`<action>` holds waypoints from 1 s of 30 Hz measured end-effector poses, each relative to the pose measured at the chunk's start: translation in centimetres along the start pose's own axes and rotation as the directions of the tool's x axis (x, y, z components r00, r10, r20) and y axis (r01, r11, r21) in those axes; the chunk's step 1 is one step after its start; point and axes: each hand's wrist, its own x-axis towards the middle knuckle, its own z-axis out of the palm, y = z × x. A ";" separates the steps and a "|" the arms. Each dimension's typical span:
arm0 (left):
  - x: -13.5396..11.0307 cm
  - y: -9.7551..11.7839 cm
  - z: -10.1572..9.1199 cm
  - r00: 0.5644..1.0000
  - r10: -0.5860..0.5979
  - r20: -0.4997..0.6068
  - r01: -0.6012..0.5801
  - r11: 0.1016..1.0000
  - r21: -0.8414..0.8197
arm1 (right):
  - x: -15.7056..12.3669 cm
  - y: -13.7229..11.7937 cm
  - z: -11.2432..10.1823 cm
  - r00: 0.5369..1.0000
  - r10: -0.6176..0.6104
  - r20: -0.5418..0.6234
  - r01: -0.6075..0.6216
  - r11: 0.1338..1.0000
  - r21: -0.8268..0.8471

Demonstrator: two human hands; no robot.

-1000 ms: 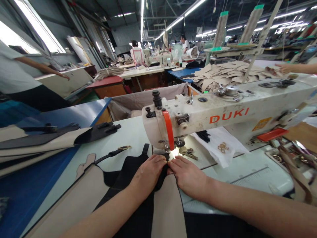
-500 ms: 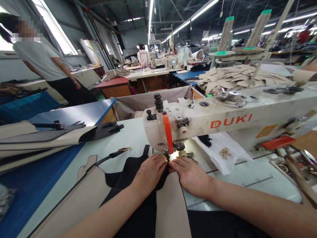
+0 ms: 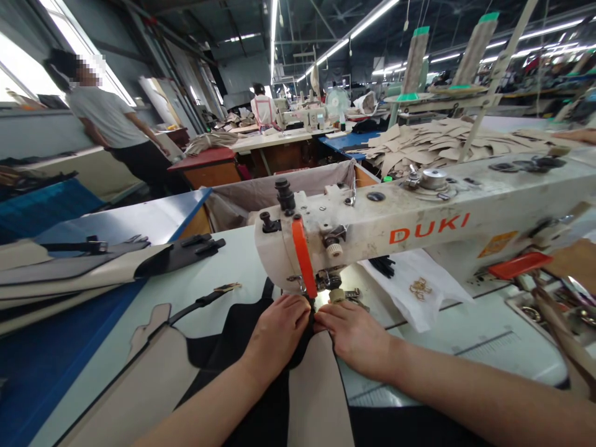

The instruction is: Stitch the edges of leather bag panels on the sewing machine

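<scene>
Under the head of a white sewing machine point(image 3: 419, 223) lies a black and beige panel point(image 3: 314, 397), its layers looking like leather or coated fabric. My left hand point(image 3: 282, 326) is closed on the black part just left of the needle area, fingertips curled down. On the other side, my right hand point(image 3: 354, 332) pinches the panel's edge, its fingertips close to the left ones. The needle point and the exact spot being held are hidden by my fingers. A thin black strap with a metal end point(image 3: 228, 287) lies on the table to the left.
Right of the needle, a white sheet point(image 3: 431, 304) carries gold-coloured metal pieces point(image 3: 420, 287) and black strips point(image 3: 382, 266). More panels point(image 3: 84, 279) are stacked at left. Beige cut pieces point(image 3: 428, 146) pile up behind the machine. One person point(image 3: 109, 121) stands at far left; another point(image 3: 264, 112) sits further back.
My view has shifted slightly, and my hands keep their grip beside the needle. The person at far left appears further right in the picture.
</scene>
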 end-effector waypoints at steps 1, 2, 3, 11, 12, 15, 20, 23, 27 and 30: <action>0.0 0.0 0.0 1.000 0.004 0.003 -0.004 1.000 0.000 | 0.0 0.0 0.1 1.000 0.002 -0.008 -0.002 1.000 -0.002; 0.0 0.0 0.0 1.000 0.010 0.005 -0.010 1.000 -0.001 | 0.0 0.0 0.1 1.000 0.005 -0.019 -0.006 1.000 -0.003; 0.0 -0.1 0.1 1.000 0.017 0.003 -0.017 1.000 -0.002 | -0.1 0.0 0.2 1.000 0.011 -0.028 -0.011 1.000 -0.003; -0.1 -0.4 -0.5 0.998 0.064 0.016 -0.063 0.996 -0.058 | 0.0 -0.1 0.3 0.999 0.029 0.015 -0.029 0.999 -0.017; -0.1 -0.4 -0.5 0.997 0.070 0.014 -0.069 0.995 -0.067 | 0.1 -0.1 0.3 1.000 0.025 0.018 -0.025 0.999 -0.026; 0.0 -0.6 -0.5 0.997 0.080 -0.006 -0.080 0.993 -0.083 | 0.2 -0.2 0.3 0.999 0.047 0.019 -0.046 0.998 -0.043; 0.5 -0.9 0.1 0.997 0.070 -0.035 -0.072 0.994 -0.083 | 0.3 0.4 0.1 0.996 0.069 0.058 -0.069 0.998 -0.010; 0.6 -1.0 0.2 0.996 0.078 -0.050 -0.081 0.995 -0.061 | 0.3 0.7 0.1 0.996 0.060 0.065 -0.060 0.998 -0.002; 0.7 -1.1 0.2 0.995 0.084 -0.063 -0.085 0.996 -0.014 | 0.1 0.9 0.4 0.995 0.076 0.064 -0.077 0.997 0.016; 0.6 -1.1 0.2 0.995 0.071 -0.068 -0.071 0.997 0.005 | 0.1 1.0 0.6 0.994 0.072 0.078 -0.075 0.997 0.030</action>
